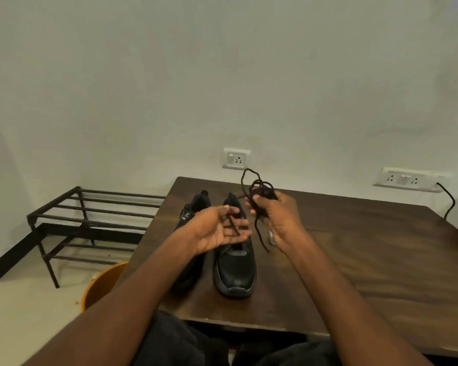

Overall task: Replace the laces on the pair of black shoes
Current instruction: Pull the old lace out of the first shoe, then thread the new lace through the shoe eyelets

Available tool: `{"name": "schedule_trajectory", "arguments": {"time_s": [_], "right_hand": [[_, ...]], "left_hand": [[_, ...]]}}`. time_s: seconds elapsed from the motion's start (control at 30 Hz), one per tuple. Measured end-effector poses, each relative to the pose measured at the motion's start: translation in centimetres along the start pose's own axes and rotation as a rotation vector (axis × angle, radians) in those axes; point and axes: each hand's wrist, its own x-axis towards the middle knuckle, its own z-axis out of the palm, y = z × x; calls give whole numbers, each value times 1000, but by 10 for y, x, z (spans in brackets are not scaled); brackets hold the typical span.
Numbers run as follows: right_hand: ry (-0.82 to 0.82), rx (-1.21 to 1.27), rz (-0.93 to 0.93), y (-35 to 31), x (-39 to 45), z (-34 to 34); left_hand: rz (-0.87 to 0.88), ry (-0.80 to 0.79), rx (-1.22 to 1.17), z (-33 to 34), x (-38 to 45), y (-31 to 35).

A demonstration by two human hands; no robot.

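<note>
Right hand (273,215) clutching bunched black lace (259,190), left hand (220,229) loose-fingered under its trailing end, both above two black shoes (234,262) on desk (368,260); risk: bundle knotting if tugged carelessly.

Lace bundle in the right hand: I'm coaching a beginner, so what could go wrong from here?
1. The lace is bunched in loose loops in the right hand; pulling may knot it.
2. The left hand has only a strand lying across its open fingers; it could slip off.
3. The dangling end near the right shoe may snag.
</note>
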Motion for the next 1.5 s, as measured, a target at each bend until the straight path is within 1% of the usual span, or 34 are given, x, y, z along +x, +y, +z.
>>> {"name": "schedule_trajectory", "arguments": {"time_s": [0.03, 0.07, 0.13, 0.17, 0.2, 0.27, 0.3, 0.33, 0.37, 0.43, 0.5, 0.53, 0.57, 0.63, 0.67, 0.7, 0.73, 0.8, 0.83, 0.87, 0.93, 0.97, 1.03, 1.1, 1.17, 1.23, 1.37, 1.43, 1.5], "right_hand": [[-20, -58, -26, 4, -2, 7], [-38, -95, -48, 6, -4, 12], [-47, -177, -90, 10, -5, 22], [-36, -260, -145, 12, -4, 23], [-23, -395, -229, 15, -1, 24], [0, -707, -414, 21, 5, 19], [6, -809, -455, 23, 7, 16], [-8, -848, -446, 24, 8, 14], [-49, -822, -398, 27, 7, 13], [-169, -672, -257, 32, 2, 19], [-230, -522, -143, 38, -4, 28], [-225, -454, -94, 42, -6, 35], [-203, -382, -50, 45, -7, 41], [-160, -270, 12, 54, -7, 56], [-152, -254, 21, 58, -7, 61], [-158, -273, 22, 65, -6, 71], [-168, -320, 12, 71, -5, 79], [-201, -422, -13, 85, -2, 103], [-214, -478, -43, 91, 2, 116], [-241, -541, -73, 99, 6, 134], [-325, -655, -131, 114, 14, 170], [-381, -717, -162, 122, 16, 189], [-497, -868, -206, 138, 26, 219], [-620, -1014, -192, 155, 36, 246], [-693, -1182, -238, 171, 46, 266], [-729, -1337, -296, 188, 53, 285], [-838, -1494, -308, 221, 62, 308], [-872, -1558, -332, 234, 66, 314], [-894, -1601, -317, 247, 69, 316]], "left_hand": [[-30, -44, -89, 2, 1, -2], [-53, -92, -121, 5, 1, -4], [-81, -167, -119, 8, 6, -12], [-85, -161, -109, 10, 7, -14], [-74, -113, -102, 9, 8, -15], [-30, 51, -91, 0, 11, -13], [7, 119, -112, -5, 11, -10], [53, 151, -154, -11, 11, -6], [96, 156, -213, -16, 10, -3], [169, 143, -321, -24, 7, 2], [209, 124, -353, -24, 1, 5], [233, 126, -336, -23, -2, 6], [269, 161, -281, -22, -4, 7], [366, 345, -59, -25, -11, 9], [406, 443, 59, -28, -14, 10], [434, 507, 110, -39, -18, 10], [447, 522, 105, -47, -23, 12], [457, 498, 127, -75, -39, 14], [477, 490, 202, -91, -47, 16], [520, 516, 311, -111, -53, 17], [574, 633, 461, -149, -63, 21], [558, 705, 462, -169, -66, 22], [490, 800, 431, -206, -70, 22], [407, 846, 431, -238, -71, 21], [325, 882, 442, -266, -65, 16], [254, 926, 521, -287, -56, 12], [162, 1021, 766, -310, -42, 5], [130, 1007, 913, -318, -38, 3], [72, 969, 1035, -324, -36, 0]]}}
